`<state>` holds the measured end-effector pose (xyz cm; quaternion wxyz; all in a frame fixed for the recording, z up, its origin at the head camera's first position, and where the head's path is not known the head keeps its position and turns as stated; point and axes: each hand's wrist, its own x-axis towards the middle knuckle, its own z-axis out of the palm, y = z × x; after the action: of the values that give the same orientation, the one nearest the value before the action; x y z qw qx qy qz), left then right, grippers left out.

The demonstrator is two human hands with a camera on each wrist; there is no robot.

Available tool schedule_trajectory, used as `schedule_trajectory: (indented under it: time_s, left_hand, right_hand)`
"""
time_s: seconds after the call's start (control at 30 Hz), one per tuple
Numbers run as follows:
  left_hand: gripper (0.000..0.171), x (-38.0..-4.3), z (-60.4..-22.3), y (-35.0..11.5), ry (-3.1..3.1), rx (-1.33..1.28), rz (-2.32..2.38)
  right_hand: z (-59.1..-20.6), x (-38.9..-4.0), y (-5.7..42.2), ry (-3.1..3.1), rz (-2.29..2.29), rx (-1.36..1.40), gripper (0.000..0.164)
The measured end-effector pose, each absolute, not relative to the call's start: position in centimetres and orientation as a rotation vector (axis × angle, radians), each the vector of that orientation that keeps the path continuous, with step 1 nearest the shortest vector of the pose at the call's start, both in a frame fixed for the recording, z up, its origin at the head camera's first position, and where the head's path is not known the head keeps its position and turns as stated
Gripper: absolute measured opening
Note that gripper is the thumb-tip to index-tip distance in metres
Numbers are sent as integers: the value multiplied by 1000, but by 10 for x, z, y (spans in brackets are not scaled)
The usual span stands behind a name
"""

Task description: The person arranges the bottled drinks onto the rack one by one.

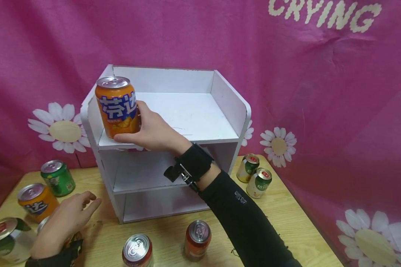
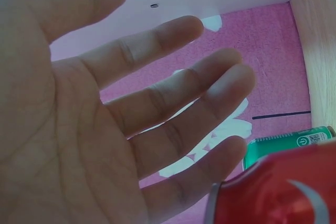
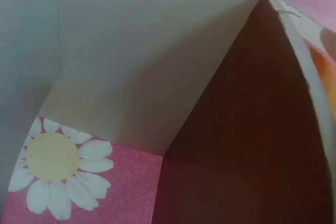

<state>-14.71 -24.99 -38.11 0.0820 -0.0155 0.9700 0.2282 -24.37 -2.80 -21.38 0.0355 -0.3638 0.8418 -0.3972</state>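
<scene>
A wooden table (image 1: 168, 239) bore a white shelf (image 1: 187, 111). Left of it stood a green can (image 1: 58, 178), an orange can (image 1: 38, 204) and a green-white can (image 1: 11, 241); in front, two red cans (image 1: 198, 243); right, two green-white cans (image 1: 259, 183).

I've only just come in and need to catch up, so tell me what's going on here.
A person's right hand grips an orange can at the left end of the top level of a white shelf unit; whether the can rests on the board is hard to tell. The left hand holds nothing, near the cans at the left. On the wooden table, two reddish cans stand in front of the unit and two green-and-white cans to its right.
</scene>
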Motion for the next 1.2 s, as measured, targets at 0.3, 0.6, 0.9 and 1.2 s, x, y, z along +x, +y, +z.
schedule_trajectory:
  time_s: [0.3,0.6,0.9,1.2]
  left_hand:
    - [47,-143,-381,-246,2985,65,710]
    - [52,-144,-380,-244,2948,1,715]
    - [53,-144,-381,-248,2942,-5,698]
    - [55,-143,-383,-251,2973,17,720]
  right_hand:
    - [-214,-244,-27,2578,-1210,-1131,75]
    - [-213,-244,-28,2623,-1162,-1157,81]
    - [-215,-244,-26,2589,-1195,-1127,75]
    - [-213,-244,-29,2610,-1173,-1160,77]
